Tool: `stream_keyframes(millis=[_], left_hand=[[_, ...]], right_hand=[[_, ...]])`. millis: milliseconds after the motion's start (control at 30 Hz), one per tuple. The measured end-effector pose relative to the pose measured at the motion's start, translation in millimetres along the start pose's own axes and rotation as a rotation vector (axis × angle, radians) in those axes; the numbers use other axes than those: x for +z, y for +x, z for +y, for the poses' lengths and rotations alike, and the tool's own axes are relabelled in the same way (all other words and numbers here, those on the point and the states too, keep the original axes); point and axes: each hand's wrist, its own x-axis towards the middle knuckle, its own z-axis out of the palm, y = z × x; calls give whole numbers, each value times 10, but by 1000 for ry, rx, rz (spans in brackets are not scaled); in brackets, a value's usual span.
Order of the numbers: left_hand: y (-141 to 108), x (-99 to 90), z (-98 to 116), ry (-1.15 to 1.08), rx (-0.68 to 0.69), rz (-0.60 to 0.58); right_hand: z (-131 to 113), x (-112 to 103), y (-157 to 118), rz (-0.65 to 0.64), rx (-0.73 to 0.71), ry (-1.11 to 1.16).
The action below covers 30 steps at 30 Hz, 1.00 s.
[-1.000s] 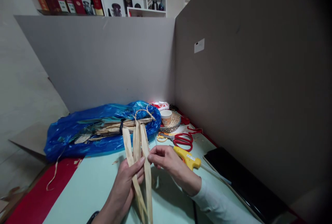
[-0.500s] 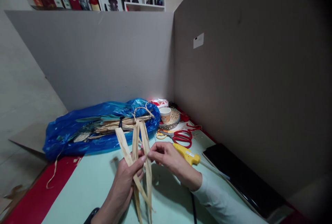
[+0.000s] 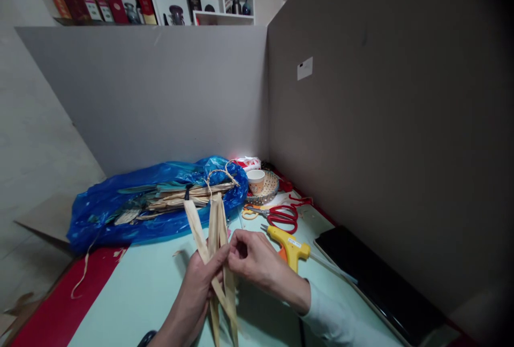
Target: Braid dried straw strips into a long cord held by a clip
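Note:
Several pale, flat dried leaf strips point(image 3: 216, 224) stand fanned out above my left hand point(image 3: 204, 280), which is closed around their middle with the thumb pressed across the front. Their lower ends cross and hang down below the fingers. At the right edge of the strips, my right hand point(image 3: 257, 258) is curled in a pinch beside the left thumb; its fingertips are partly hidden. Just past my right hand lies a yellow glue gun point(image 3: 292, 242) with a glue stick point(image 3: 333, 268) out of its back. Red-handled scissors point(image 3: 282, 218) rest beyond it.
A blue plastic bag point(image 3: 160, 237) holding a bundle of dried leaves point(image 3: 172, 203) lies at the back left. A paper cup point(image 3: 256, 182) stands on a woven tray point(image 3: 270, 189). A black flat object point(image 3: 373, 277) lies right. Grey partitions point(image 3: 160, 95) enclose the table.
The two right-hand strips have come together into a narrower group. My right fingers have curled in tighter near the left thumb. The view has tilted slightly upward.

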Motion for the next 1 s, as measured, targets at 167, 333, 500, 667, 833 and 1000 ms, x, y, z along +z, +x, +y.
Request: stream_keyframes(millis=[167,333,500,667,833,1000], left_hand=[[11,-28,-2,-22,-3,39],[24,-32,-2,-19,26,90],[59,-79,-2,90,85,182],[55,-90,-2,171,140,79],[6,-52,12,111,81,70],[-20,-37,33,39,17,107]], right_hand=[[-9,-43,1,33,-7,-2],[22,-56,33,-27,-29,27],[12,49,-36,85,-5,-244],[-40,72,-117,30,-68,-296],[-48,24,-80,-6,-82,-188],[-38,-11,-42,-1,-37,-89]])
